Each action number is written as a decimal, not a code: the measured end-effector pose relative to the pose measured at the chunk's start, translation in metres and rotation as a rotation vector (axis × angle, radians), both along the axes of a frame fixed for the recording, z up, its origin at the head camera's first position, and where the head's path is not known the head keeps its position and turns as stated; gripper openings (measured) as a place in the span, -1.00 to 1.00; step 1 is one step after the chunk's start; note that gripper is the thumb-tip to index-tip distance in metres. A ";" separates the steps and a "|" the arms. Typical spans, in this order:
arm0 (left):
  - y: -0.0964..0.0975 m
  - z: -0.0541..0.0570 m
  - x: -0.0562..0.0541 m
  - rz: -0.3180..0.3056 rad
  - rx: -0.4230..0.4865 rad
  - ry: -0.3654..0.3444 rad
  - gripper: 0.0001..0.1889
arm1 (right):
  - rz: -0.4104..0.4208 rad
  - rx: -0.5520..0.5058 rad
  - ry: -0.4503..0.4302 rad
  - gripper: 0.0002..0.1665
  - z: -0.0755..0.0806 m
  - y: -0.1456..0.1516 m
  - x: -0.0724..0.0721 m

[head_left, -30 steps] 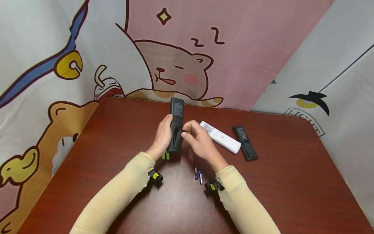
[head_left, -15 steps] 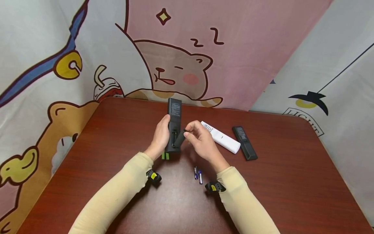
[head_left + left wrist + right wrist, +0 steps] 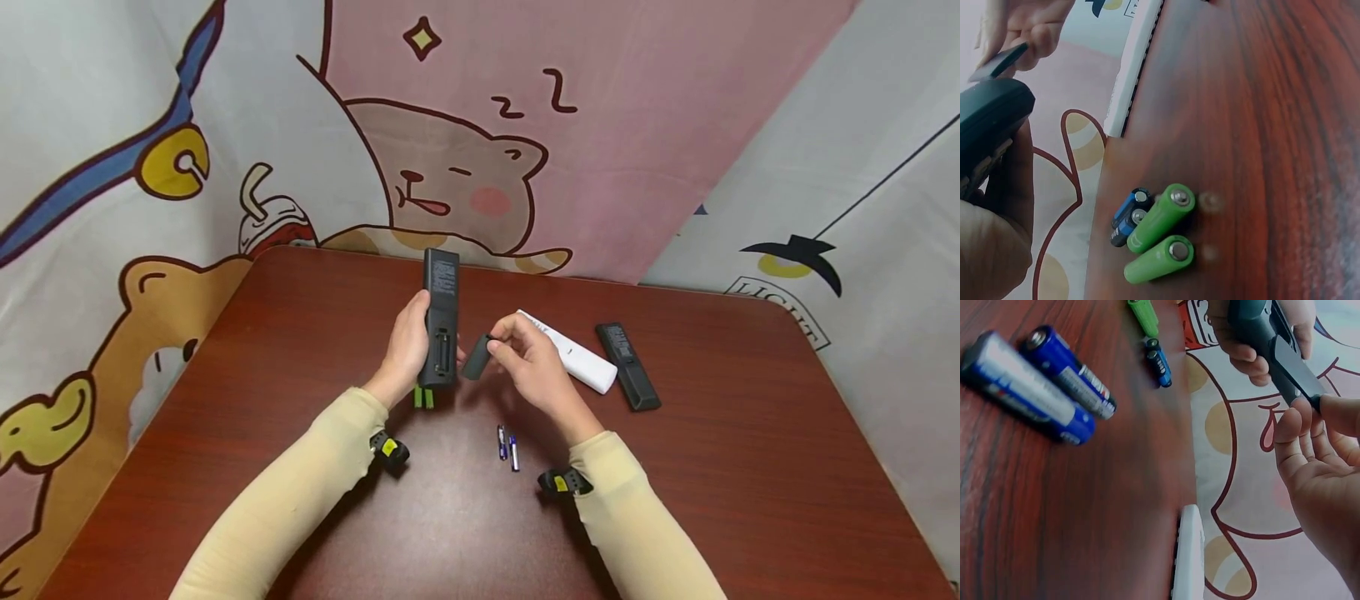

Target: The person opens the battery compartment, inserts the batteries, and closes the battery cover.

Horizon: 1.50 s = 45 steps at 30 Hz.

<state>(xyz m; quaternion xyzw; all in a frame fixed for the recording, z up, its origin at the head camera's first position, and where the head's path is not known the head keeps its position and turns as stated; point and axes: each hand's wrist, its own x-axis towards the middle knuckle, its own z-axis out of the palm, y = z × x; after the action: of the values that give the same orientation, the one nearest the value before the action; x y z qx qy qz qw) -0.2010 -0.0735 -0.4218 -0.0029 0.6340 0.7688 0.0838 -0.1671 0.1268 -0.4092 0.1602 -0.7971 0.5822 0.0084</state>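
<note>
My left hand (image 3: 405, 343) grips a black remote control (image 3: 442, 292) by its sides, held up with its labelled back toward me. Its battery compartment (image 3: 443, 352) lies uncovered near the lower end. Thumb and fingers of my right hand (image 3: 534, 367) pinch the dark battery cover (image 3: 476, 358) just right of the remote, apart from it in the head view. Two green batteries (image 3: 423, 397) lie below the remote, partly covered by it there. The left wrist view shows the green batteries (image 3: 1160, 231) beside two small blue ones (image 3: 1131, 215).
Two blue-and-white batteries (image 3: 507, 448) lie on the reddish-brown table (image 3: 420, 517) between my forearms. A white remote (image 3: 581, 358) lies right of my right hand, partly behind it. Farther right is a second black remote (image 3: 628, 367). A printed cloth (image 3: 637, 150) hangs behind the table.
My right hand has lifted the battery cover off the remote and drawn it to the right, exposing the compartment. My left hand has shifted slightly left with the remote.
</note>
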 end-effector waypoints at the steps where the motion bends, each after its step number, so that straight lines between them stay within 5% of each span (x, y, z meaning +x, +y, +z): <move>1: -0.001 0.000 0.000 -0.006 -0.005 -0.002 -0.44 | -0.002 -0.002 0.001 -0.92 -0.001 0.001 0.000; 18: -0.010 0.005 0.000 -0.016 0.014 -0.002 -0.41 | -0.025 0.107 -0.038 -0.92 -0.011 0.022 -0.001; 45: -0.023 0.010 -0.002 -0.021 0.006 -0.022 -0.37 | -0.021 0.245 -0.233 -0.92 -0.029 0.034 -0.003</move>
<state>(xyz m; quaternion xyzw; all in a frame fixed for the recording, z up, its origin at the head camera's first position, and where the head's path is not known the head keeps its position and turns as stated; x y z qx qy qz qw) -0.2033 -0.0969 -0.4121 -0.0045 0.6308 0.7696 0.0988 -0.1699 0.1609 -0.4384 0.0832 -0.8592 0.4953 -0.0977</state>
